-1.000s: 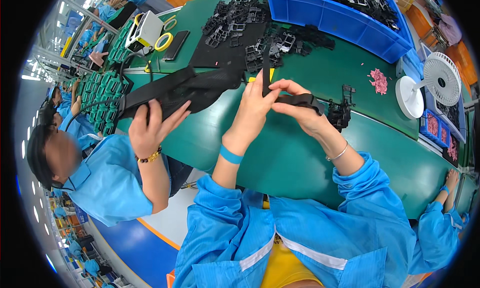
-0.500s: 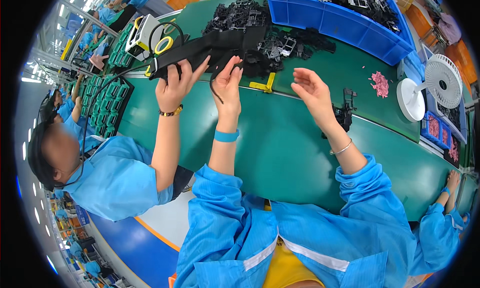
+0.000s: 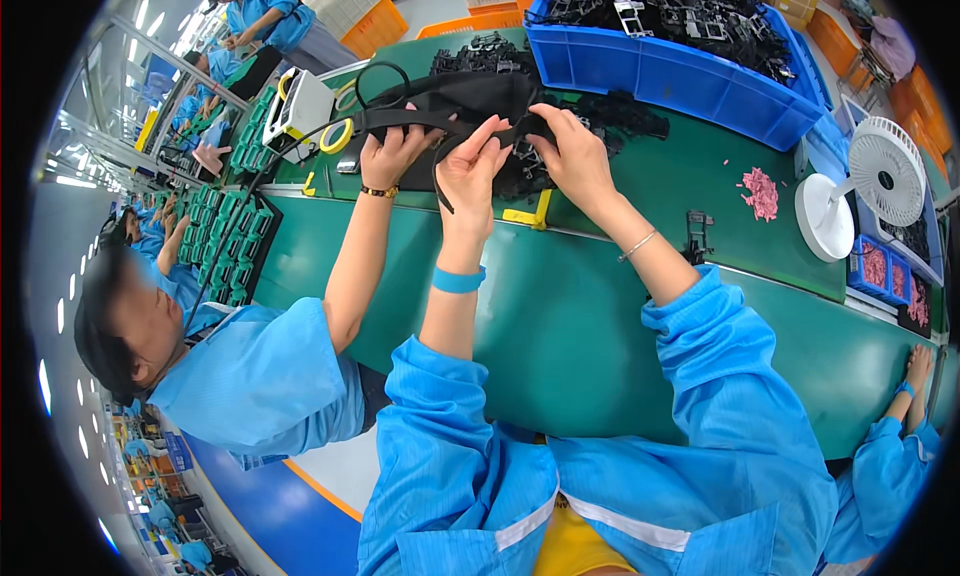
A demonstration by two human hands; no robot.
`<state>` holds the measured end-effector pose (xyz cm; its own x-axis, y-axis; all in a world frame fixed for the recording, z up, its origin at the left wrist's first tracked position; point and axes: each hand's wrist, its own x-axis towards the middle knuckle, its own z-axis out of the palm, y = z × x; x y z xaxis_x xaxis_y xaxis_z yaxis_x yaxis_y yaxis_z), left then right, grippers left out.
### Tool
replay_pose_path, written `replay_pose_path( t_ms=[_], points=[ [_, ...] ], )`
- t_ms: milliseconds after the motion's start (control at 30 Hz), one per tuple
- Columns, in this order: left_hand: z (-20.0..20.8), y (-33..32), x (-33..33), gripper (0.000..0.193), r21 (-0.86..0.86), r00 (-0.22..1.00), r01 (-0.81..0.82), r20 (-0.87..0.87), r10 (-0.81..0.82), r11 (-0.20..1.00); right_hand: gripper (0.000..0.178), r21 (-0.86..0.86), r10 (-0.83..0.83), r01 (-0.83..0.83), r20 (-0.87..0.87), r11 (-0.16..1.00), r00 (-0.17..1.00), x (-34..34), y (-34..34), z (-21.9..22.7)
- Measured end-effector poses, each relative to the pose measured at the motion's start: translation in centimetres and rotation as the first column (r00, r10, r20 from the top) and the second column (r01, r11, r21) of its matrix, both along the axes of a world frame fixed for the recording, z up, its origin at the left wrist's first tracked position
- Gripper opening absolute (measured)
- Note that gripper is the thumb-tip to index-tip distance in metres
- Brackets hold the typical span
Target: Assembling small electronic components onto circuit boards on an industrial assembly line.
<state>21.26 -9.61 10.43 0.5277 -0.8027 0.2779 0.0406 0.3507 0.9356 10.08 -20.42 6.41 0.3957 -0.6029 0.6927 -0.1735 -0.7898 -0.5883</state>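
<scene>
A black cloth item with long straps (image 3: 455, 96) is held above the far part of the green table. My left hand (image 3: 468, 181) pinches a black strap, and its loose end hangs beside my wrist. My right hand (image 3: 577, 161) is closed with thumb and fingers on the black material at the right end, close to my left fingertips. From the left, a co-worker's hand (image 3: 392, 159) grips the same item. Exactly what lies between my right fingertips is partly hidden.
Black plastic frames fill a blue bin (image 3: 670, 71) at the back. Pink small parts (image 3: 760, 193) lie to the right near a white fan (image 3: 885, 176). A yellow corner bracket (image 3: 530, 214), one black frame (image 3: 698, 236) and green parts on a tray (image 3: 235, 241) are also on the table.
My right hand, empty and raised to the right before, has moved left and taken hold of the black material. The co-worker's hand has shifted right. The view has turned slightly.
</scene>
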Motion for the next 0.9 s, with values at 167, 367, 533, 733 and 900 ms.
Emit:
replay_pose_path(
  t_ms=[167,367,533,733,900],
  points=[
    [1.2,-0.5,0.3,0.029,0.001,1.0,-0.007,-0.004,0.007,1.0,0.046,-0.207,-0.077,0.042,-0.165,0.977,0.983,-0.4,-0.9,1.4],
    [2.7,0.1,0.9,0.028,-0.024,0.999,0.005,0.036,-0.004,1.0,0.044,-0.349,0.072,-0.092,-0.07,0.933,0.995,0.3,-1.6,2.7],
    [2.4,1.1,2.0,0.029,0.023,1.0,-0.014,0.021,0.014,1.0,0.034,-0.257,0.176,-0.205,-0.13,0.944,0.976,0.2,0.5,2.5],
    [1.5,1.6,2.2,0.029,0.048,0.999,-0.045,0.012,0.045,0.998,0.034,-0.374,0.081,-0.134,-0.152,0.918,0.985,0.3,0.5,1.3],
    [1.0,1.6,3.0,0.028,0.058,0.997,-0.08,0.023,0.078,0.995,0.031,-0.446,0.066,-0.16,-0.22,0.881,0.973,-0.3,0.0,2.0]
  ],
)
